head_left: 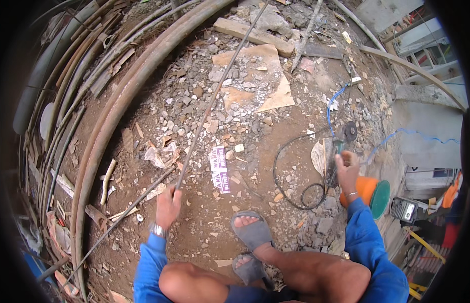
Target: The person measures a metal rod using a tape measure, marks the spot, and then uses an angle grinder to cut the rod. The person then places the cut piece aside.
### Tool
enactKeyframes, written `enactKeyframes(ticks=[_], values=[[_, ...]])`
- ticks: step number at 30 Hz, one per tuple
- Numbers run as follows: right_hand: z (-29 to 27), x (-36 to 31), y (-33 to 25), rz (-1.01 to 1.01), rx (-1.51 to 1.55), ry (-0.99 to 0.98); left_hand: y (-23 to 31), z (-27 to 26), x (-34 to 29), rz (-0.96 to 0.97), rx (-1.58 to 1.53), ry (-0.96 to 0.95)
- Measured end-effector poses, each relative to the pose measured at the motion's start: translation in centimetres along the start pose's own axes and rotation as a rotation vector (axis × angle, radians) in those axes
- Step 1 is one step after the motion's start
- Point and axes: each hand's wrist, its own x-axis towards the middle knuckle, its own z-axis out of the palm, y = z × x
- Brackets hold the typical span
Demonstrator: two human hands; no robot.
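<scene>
My left hand (168,207) is closed around the lower end of a long thin steel rod (211,103), which slants away toward the far middle. Close to that hand, a second thin rod (121,218) lies slanting down to the left. On the right, my right hand (348,171) has its fingers curled at the body of a green and black angle grinder (339,146). Its dark disc (350,131) points away from me. The fingers hide part of the grinder. A black cord (276,174) loops on the dirt beside it.
An orange bucket-like container (363,189) with a green end lies by my right wrist. Thick curved pipes (106,116) run along the left. Rubble, torn cardboard (278,98) and a wooden plank (255,36) lie ahead. A blue cord (330,108) crosses the right side.
</scene>
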Motion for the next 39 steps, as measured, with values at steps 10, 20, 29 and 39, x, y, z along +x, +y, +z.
enactKeyframes(ticks=[10, 20, 29, 39], values=[[8.8, -15.4, -16.5, -0.364, 0.336, -1.249, 7.0, 3.5, 5.6, 0.276, 0.205, -0.042], [9.4, -20.9, -10.6, -0.236, 0.103, -1.436, -1.4, 2.3, -8.4, 0.096, 0.066, -0.103], [11.7, -21.2, -12.3, -0.234, 0.057, -1.405, -9.6, 6.5, -21.0, -0.197, 0.129, 0.271], [12.4, -21.4, -10.5, -0.012, 0.074, -1.501, -7.9, 7.9, -20.4, -0.350, -0.042, 0.343]])
